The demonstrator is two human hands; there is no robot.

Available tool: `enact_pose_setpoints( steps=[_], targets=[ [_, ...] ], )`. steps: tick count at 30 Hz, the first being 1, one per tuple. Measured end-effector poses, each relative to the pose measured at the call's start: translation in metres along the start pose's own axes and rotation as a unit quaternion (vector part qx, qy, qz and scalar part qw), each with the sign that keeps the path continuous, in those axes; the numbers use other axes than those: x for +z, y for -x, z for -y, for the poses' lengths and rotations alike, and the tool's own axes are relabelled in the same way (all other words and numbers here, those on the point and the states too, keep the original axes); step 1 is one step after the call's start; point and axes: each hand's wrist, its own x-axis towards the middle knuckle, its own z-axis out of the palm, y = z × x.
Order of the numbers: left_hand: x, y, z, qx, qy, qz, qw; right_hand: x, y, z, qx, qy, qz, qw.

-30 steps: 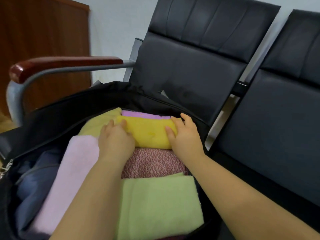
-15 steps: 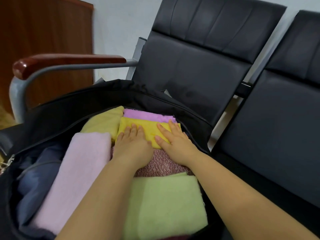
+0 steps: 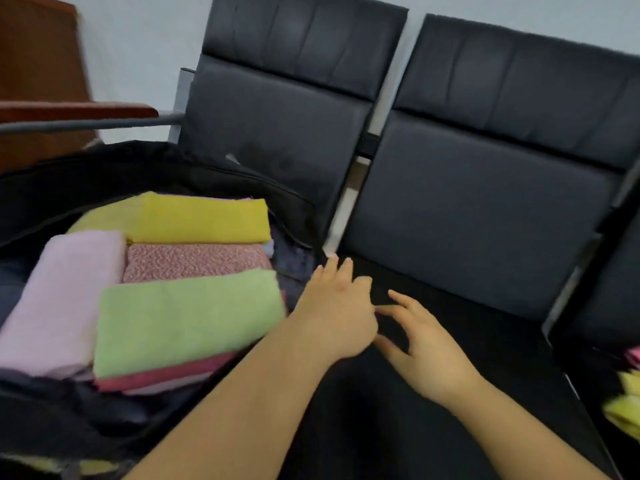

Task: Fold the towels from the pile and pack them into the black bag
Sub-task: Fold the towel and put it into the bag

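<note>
The open black bag [image 3: 242, 178] lies on the left seat and holds several folded towels. A yellow towel [image 3: 201, 220] lies at the back, a speckled pink towel [image 3: 194, 259] in the middle, a green towel [image 3: 187, 317] in front and a pale pink towel [image 3: 65, 296] on the left. My left hand [image 3: 337, 313] hovers just right of the bag with relaxed fingers and holds nothing. My right hand [image 3: 420, 344] is beside it over the middle seat, fingers spread, empty. The towel pile [image 3: 625, 403] shows at the right edge, yellow and pink.
Black padded chairs stand in a row, their backrests [image 3: 485, 202] behind my hands. The middle seat [image 3: 467, 341] is bare black. A wooden armrest [image 3: 79, 110] on a grey metal bar runs at the left, above the bag.
Both hands have left the yellow towel in the bag and moved right, out over the middle seat. The view has swung right, bringing the pile's edge into sight.
</note>
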Motion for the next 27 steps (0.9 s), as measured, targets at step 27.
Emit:
enact_pose_setpoints(
  steps=[27],
  targets=[
    [0.216,-0.02,-0.42,0.331,0.146,0.125,0.924,-0.113,0.315,-0.309,0.482,-0.057,-0.288,0.825]
  ],
)
